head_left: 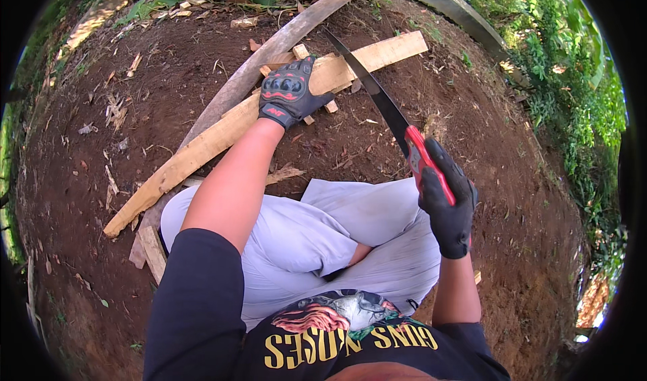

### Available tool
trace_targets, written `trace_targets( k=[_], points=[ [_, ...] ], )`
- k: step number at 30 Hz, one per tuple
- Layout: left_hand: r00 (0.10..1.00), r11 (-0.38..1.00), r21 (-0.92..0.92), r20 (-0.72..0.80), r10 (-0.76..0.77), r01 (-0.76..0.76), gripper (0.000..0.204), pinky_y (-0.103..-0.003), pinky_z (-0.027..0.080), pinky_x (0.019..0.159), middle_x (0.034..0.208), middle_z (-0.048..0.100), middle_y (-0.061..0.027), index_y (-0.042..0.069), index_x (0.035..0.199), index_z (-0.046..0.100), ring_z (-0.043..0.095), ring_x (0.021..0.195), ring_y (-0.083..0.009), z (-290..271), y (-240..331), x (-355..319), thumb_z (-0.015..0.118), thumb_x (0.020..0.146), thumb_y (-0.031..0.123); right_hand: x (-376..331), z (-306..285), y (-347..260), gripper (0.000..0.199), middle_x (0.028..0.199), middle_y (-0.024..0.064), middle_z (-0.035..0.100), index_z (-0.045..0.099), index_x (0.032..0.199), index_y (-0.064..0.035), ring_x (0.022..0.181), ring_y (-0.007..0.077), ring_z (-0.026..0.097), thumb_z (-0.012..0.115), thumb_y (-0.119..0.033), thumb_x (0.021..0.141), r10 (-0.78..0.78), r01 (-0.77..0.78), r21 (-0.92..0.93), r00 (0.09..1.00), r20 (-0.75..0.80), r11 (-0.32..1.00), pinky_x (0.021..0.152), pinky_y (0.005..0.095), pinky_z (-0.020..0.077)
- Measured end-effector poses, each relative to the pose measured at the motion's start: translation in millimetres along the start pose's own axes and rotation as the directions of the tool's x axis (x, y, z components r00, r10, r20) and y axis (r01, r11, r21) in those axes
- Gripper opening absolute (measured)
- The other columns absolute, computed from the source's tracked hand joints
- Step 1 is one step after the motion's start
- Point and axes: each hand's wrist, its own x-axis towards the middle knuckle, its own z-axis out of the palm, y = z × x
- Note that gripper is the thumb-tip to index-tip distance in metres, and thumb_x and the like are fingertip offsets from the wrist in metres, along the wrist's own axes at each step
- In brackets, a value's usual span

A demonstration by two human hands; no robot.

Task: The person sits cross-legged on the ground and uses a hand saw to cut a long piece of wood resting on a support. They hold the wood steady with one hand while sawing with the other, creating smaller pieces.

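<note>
We wear black gloves on both hands: left hand (pixel 291 92) has padded knuckle guards with red trim, right hand (pixel 448 202) plain black. Forearms uncovered. Black short-sleeve T-shirt (pixel 202 313) with yellow lettering and a printed graphic; light grey trousers (pixel 303 236).

Rough pale wood plank (pixel 222 131); dark matt saw blade (pixel 371 84).

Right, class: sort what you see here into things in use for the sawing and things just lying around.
In use: left hand pressing the wooden plank; right hand gripping the red-handled saw.

Lying about: curved grey board, wood offcuts, dry leaves.
</note>
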Motion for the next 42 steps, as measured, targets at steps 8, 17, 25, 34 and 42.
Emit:
trace_targets(
  k=[8, 17, 25, 34, 42],
  points=[
    [1.000, 0.999, -0.042, -0.012, 0.020, -0.020, 0.093, -0.049, 0.056, 0.109, 0.142, 0.071, -0.0194, 0.009, 0.154, 0.060, 0.071, 0.127, -0.0347, 2, 2, 3, 0.083, 0.082, 0.064, 148, 116, 14, 0.040, 0.137, 0.0196, 0.076, 0.074, 0.142, -0.0085, 0.130, 0.0315, 0.073, 0.074, -0.019, 0.103, -0.311, 0.318, 0.084, 0.947, -0.082, 0.944, 0.110, 0.0392, 0.0552],
    [0.996, 0.996, 0.069, -0.074, 0.056, -0.051, 0.103, -0.050, 0.053, 0.115, 0.159, 0.058, -0.0221, 0.006, 0.159, 0.053, 0.066, 0.136, -0.0371, 0, 6, -2, 0.081, 0.084, 0.071, 88, 36, 22, 0.043, 0.138, 0.0148, 0.077, 0.073, 0.144, -0.0075, 0.125, 0.0241, 0.074, 0.073, -0.017, 0.102, -0.075, 0.151, 0.330, 0.970, -0.232, 0.932, 0.109, 0.0378, 0.0555],
    [0.999, 0.936, 0.353, 0.036, -0.021, 0.007, 0.075, -0.055, 0.055, 0.106, 0.143, 0.063, -0.0229, 0.000, 0.143, 0.062, 0.067, 0.126, -0.0397, -7, 42, -4, 0.082, 0.089, 0.048, 137, 46, 57, 0.044, 0.136, 0.0157, 0.077, 0.072, 0.145, -0.0069, 0.120, 0.0221, 0.075, 0.072, -0.020, 0.103, -0.051, 0.191, 0.357, 0.929, -0.366, 0.914, 0.103, 0.0373, 0.0575],
    [0.994, 0.929, 0.369, -0.099, 0.042, -0.003, 0.061, -0.051, 0.060, 0.091, 0.116, 0.072, -0.0221, 0.001, 0.124, 0.067, 0.073, 0.107, -0.0384, -2, 45, -4, 0.090, 0.080, 0.036, 138, 55, 50, 0.041, 0.137, 0.0188, 0.076, 0.073, 0.142, -0.0072, 0.128, 0.0294, 0.074, 0.075, -0.015, 0.101, -0.121, 0.239, 0.373, 0.942, -0.313, 0.896, 0.109, 0.0408, 0.0559],
    [0.981, 0.998, 0.056, 0.195, -0.012, 0.001, 0.059, -0.052, 0.059, 0.093, 0.114, 0.076, -0.0240, 0.004, 0.124, 0.066, 0.075, 0.108, -0.0417, -27, 48, 7, 0.090, 0.082, 0.037, 130, 50, 44, 0.042, 0.139, 0.0186, 0.075, 0.073, 0.142, -0.0070, 0.129, 0.0307, 0.073, 0.075, -0.016, 0.102, -0.170, 0.275, 0.360, 0.940, -0.295, 0.892, 0.109, 0.0417, 0.0558]
  ],
)
